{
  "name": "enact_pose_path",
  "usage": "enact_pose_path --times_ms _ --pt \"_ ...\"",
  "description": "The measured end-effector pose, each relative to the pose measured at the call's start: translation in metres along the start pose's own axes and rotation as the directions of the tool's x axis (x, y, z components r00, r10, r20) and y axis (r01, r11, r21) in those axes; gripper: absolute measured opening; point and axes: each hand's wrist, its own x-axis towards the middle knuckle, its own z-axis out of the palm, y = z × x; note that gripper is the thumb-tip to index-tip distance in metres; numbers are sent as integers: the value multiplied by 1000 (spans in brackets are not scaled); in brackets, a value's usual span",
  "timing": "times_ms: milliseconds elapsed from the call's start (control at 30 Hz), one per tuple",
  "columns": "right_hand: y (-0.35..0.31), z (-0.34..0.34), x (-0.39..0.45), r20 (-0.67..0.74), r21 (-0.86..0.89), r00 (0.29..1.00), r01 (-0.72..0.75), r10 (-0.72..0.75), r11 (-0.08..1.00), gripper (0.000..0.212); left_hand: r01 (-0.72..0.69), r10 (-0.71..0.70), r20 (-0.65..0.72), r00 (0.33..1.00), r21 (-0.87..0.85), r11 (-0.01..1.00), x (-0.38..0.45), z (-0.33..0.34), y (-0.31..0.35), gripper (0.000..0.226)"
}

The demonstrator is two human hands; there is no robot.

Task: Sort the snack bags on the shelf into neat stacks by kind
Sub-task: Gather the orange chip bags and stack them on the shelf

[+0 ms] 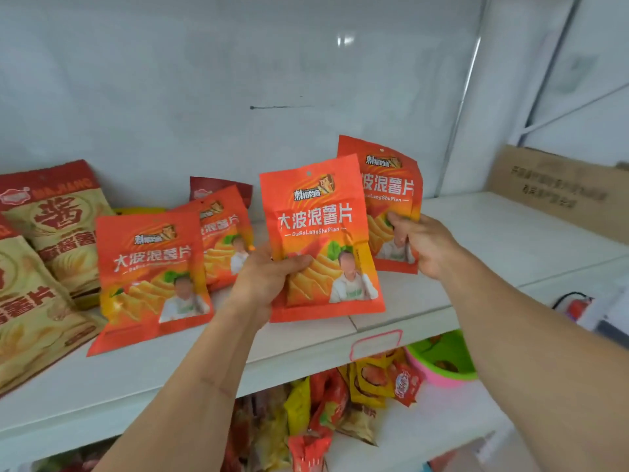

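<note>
My left hand (269, 277) grips an orange chip bag (320, 233) by its lower left corner and holds it upright above the white shelf (391, 311). Behind and to the right, my right hand (422, 243) holds a second orange bag (391, 185) of the same kind. Two more orange bags stand on the shelf: one at front left (151, 277), one behind it (224, 233). Beige and dark red bags (58, 226) lean at the far left, with another (27, 311) in front. A dark red bag (221, 189) peeks out at the back.
A cardboard box (558, 189) sits at the shelf's right end. The lower shelf holds a jumble of mixed snack packets (326, 410) and a green and pink basin (442, 359). A pink price-tag holder (374, 344) hangs on the shelf's front edge.
</note>
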Motion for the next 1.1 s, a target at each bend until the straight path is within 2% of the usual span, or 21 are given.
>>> enact_pose_path --times_ms 100,467,733,800,1100 --pt "-2 -60 14 -2 16 1000 -1 1 1000 6 29 -29 -4 1000 -33 999 8 60 -12 36" --pt "-1 -221 99 -5 -21 999 48 -48 999 3 51 -51 21 998 -1 999 70 227 -49 38" --pt "5 -290 193 -14 -96 1000 16 -17 995 15 36 -39 42 998 51 998 155 305 -69 36" --pt "7 -307 217 -23 -88 1000 -5 3 996 27 39 -42 41 998 66 997 173 323 -74 35" --pt "19 -361 307 37 -192 999 -22 30 981 42 53 -43 -80 996 134 990 224 397 -102 30"
